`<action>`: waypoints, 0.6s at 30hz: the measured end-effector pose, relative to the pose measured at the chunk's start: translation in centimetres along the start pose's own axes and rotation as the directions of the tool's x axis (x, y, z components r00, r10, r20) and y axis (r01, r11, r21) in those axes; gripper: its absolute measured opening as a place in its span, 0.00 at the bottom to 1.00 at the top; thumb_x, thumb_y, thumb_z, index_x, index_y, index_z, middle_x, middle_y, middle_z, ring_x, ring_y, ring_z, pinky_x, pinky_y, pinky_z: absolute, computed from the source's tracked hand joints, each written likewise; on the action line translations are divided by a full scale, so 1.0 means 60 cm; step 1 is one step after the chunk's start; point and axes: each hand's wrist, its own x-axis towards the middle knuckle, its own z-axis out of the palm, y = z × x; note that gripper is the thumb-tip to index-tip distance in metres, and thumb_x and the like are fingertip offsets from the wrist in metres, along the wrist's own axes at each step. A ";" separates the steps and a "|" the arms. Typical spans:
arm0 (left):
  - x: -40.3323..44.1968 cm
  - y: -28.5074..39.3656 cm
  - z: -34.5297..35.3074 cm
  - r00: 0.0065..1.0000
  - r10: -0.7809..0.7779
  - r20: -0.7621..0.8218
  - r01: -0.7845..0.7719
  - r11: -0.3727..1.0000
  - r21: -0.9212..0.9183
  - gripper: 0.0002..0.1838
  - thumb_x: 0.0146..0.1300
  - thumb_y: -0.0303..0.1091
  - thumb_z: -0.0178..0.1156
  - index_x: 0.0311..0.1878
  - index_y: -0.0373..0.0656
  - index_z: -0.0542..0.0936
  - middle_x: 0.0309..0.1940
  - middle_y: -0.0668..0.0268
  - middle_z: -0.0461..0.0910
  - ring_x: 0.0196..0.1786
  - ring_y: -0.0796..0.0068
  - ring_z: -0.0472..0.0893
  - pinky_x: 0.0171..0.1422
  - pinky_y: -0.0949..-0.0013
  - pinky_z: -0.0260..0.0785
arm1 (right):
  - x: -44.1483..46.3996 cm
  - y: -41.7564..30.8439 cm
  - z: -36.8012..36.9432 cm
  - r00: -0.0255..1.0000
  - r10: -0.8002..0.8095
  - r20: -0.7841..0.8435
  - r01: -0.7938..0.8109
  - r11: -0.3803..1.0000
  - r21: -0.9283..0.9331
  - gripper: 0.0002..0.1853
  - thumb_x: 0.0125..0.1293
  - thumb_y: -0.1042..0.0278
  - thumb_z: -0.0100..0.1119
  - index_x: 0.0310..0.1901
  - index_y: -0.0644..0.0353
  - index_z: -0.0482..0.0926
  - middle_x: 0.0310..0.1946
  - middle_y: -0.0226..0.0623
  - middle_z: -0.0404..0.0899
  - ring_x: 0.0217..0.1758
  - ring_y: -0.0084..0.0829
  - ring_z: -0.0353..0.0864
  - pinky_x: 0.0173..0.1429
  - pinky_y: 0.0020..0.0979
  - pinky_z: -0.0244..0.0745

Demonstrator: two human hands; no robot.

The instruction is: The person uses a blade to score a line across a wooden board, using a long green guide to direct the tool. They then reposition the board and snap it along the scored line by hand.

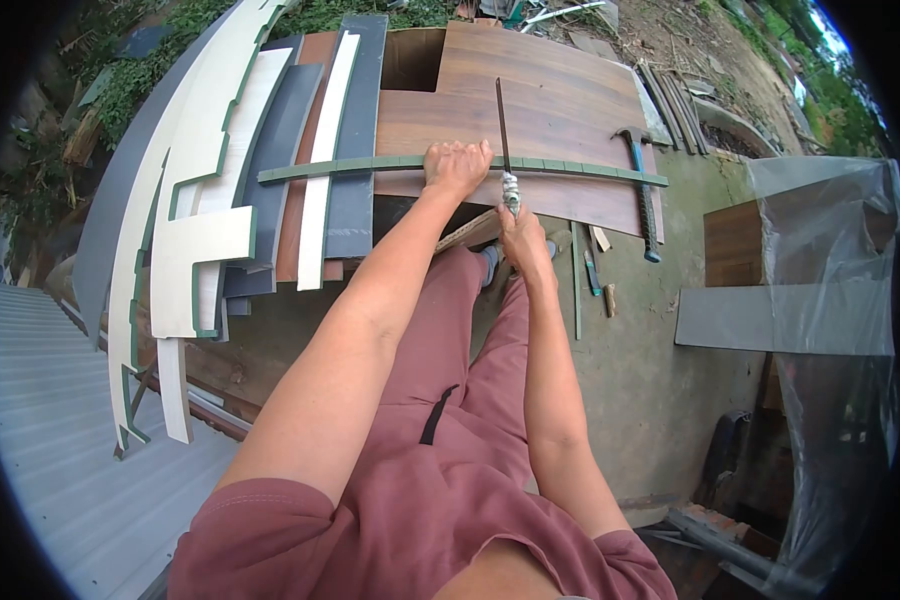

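Observation:
A long narrow green strip (570, 167) with marks along it lies crosswise over the wood-patterned board (560, 95). My left hand (458, 167) is closed on the strip, pressing it near its middle. Just to the right, my right hand (522, 238) is wrapped round the handle of a saw (502, 125), whose thin blade points away from me and crosses the strip. A hammer (639, 170) with a blue and black handle lies at the board's right side, touching or close to the strip's right end.
Cut white panels (205, 245) and grey boards (355, 215) are stacked at the left. On the ground lie a blue-handled tool (592, 272) and small wood pieces. A plastic-covered grey panel (730, 320) stands at the right. Corrugated metal (60, 400) is at lower left.

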 end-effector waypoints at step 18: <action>0.003 -0.005 0.007 1.000 0.005 0.016 -0.005 1.000 0.015 0.27 0.65 0.47 0.41 0.22 0.44 0.84 0.22 0.53 0.81 0.29 0.57 0.83 0.42 0.59 0.73 | -0.004 -0.003 0.004 0.998 0.059 0.001 -0.059 0.998 -0.006 0.19 0.68 0.53 0.46 0.39 0.65 0.72 0.25 0.51 0.76 0.31 0.50 0.76 0.39 0.42 0.69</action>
